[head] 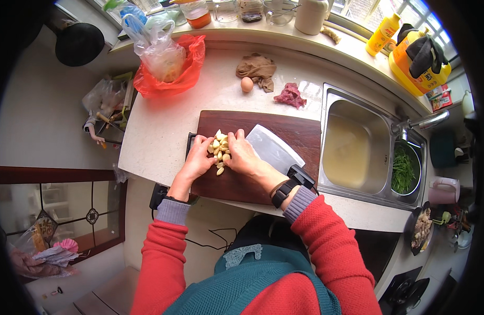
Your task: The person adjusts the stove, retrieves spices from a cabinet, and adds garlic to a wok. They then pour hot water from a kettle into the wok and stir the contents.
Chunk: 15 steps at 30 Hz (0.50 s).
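Several peeled garlic cloves (220, 149) lie in a pile on the dark wooden cutting board (242, 189). My left hand (198, 155) touches the pile from the left, thumb and fingers curved at its edge. From the right, my right hand (242, 153) cups the pile, fingertips at its upper edge. The two hands hem the cloves in between them; whether either one grips a clove cannot be told. A cleaver's broad metal blade (273, 147) rests flat on the board, just right of my right hand; its handle is hidden by my wrist and the device on it.
Behind the board are a brown egg (247, 84), a brown cloth (257, 69) and raw meat (290, 95). A red plastic bag (169, 88) stands at back left. To the right, a steel sink (350, 145) holds cloudy water, beside chopped greens (403, 169) in a bowl.
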{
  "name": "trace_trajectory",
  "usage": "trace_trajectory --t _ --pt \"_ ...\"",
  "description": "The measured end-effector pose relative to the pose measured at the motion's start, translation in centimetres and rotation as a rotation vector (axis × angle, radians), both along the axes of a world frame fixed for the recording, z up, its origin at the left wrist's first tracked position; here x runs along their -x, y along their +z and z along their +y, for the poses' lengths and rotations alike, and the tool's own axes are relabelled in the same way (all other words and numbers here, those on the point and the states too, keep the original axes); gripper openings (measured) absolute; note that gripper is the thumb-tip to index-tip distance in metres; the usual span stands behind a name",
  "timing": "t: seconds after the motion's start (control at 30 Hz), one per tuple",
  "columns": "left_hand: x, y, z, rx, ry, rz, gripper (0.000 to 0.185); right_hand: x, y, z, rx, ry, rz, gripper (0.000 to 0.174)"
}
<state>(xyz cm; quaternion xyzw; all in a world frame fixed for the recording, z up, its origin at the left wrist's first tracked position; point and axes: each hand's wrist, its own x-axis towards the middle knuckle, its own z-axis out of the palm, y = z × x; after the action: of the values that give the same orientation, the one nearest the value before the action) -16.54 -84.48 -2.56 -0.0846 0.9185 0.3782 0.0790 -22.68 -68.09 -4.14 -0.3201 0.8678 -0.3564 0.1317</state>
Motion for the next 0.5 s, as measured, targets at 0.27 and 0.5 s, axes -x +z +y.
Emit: trace_trajectory --t 0.27,0.5 --pt "-0.1 -1.8 0.9 -0.275 0.080 0.060 0.047 -0.5 -0.5 -0.9 0.024 -0.042 -0.083 0.049" --pt "-0.2 -2.4 1.6 -0.486 0.143 0.163 0.039 -0.7 -2.4 -0.1 0.233 -0.131 -0.153 0.052"
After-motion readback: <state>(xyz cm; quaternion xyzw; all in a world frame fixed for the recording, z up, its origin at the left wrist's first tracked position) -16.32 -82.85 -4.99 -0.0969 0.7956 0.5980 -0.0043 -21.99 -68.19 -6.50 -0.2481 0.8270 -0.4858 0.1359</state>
